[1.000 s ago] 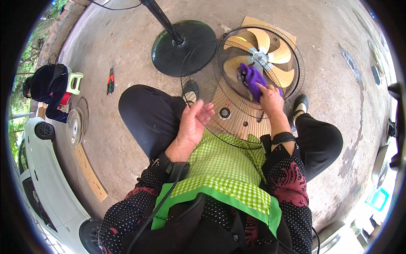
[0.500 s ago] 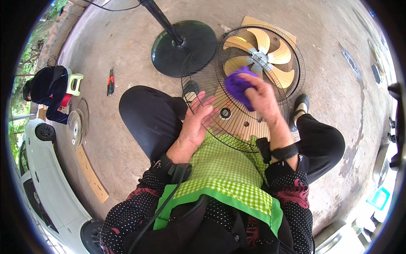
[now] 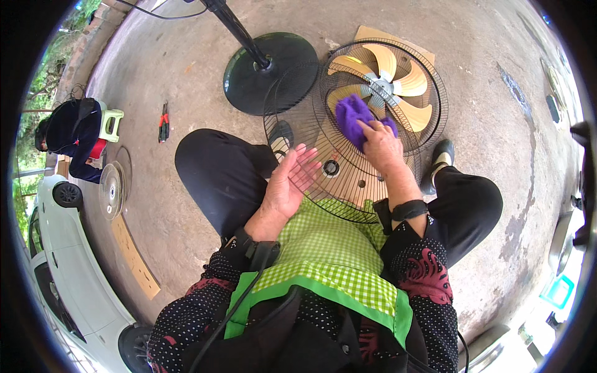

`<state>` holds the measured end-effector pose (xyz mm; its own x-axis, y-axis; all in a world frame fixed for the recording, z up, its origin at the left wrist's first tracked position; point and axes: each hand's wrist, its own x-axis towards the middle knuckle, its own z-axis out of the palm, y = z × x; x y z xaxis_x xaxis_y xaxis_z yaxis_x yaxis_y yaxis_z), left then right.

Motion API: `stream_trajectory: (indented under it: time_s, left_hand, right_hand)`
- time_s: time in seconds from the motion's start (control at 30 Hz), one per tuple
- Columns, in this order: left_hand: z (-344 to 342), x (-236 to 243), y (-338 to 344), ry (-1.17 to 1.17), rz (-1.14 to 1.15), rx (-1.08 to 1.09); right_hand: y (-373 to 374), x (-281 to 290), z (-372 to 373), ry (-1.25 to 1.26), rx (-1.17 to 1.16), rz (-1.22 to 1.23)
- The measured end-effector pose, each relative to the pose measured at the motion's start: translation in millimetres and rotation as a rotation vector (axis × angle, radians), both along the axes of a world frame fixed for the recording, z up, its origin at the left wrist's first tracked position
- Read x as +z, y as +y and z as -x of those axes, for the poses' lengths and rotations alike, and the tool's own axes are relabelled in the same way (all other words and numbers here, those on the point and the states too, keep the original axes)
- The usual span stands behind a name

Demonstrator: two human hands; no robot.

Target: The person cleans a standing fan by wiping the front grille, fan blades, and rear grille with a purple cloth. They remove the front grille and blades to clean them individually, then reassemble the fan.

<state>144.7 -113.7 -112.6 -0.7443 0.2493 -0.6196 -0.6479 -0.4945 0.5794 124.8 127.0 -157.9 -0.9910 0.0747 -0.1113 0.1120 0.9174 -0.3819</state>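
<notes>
Purple cloth (image 3: 352,121): hides part of the wire guard (image 3: 348,180) beneath it.
Right hand (image 3: 382,149): some fingertips are lost in the cloth.
Left hand (image 3: 288,186): contact with the wire guard cannot be told.
Stand pole (image 3: 240,34): its upper end is cut off by the top edge.
Co-worker (image 3: 68,125): the hands are too small to make out.
Blue object (image 3: 558,292): glare blurs its kind.

The head view comes from the left of two fisheye cameras worn side by side, facing steeply down at the floor (image 3: 211,93). The apron (image 3: 333,248) lies close below it, around six o'clock; sleeves enter from five and seven. The fan blades (image 3: 408,85) sit farther out, between one and two. Toward nine, the car (image 3: 81,255) curves along the rim.
</notes>
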Motion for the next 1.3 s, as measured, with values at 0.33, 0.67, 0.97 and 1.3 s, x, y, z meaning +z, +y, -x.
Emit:
stream_trajectory:
  time_s: [0.33,0.67,0.97,1.3]
  left_hand:
    - [3.6,0.6,-1.8,-0.05,0.066,0.109]
    - [4.1,-1.8,-0.2,0.144,0.015,0.022]
    - [5.2,-11.6,-6.3,-0.034,0.057,0.126]
    - [4.8,-7.0,-7.1,-0.034,0.039,0.062]
  right_hand:
    - [64.5,-33.9,-6.1,-0.248,-0.358,0.091]
    - [-19.6,57.9,-15.1,0.159,0.072,1.009]
    - [-58.1,59.7,-19.2,0.122,0.306,0.366]
    - [19.9,-13.9,-8.1,-0.137,-0.115,-0.054]
